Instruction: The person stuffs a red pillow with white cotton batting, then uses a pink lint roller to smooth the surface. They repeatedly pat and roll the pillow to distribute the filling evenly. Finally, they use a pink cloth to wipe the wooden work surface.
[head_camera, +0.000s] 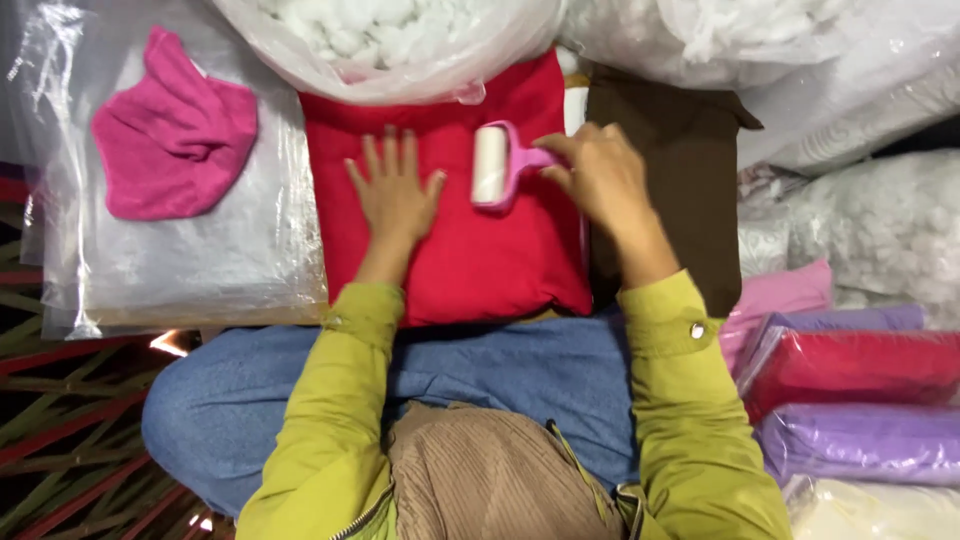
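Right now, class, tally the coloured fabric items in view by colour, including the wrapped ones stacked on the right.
Red: 2, pillow under both hands, wrapped one
Pink: 2, cloth, pale piece
Purple: 2, wrapped, edge above
Brown: 1
Total: 7

Red cushion (470, 250): matt woven cloth, smooth under the left hand's fingers (392, 160). Lint roller (492, 166): glossy pink plastic frame, held in the right hand's fingers (560, 160), with a matt white paper drum. Pink cloth (175, 130), left of the fingers: soft, fuzzy. Bag (200, 260) beneath it: clear, glossy, crinkled plastic film.
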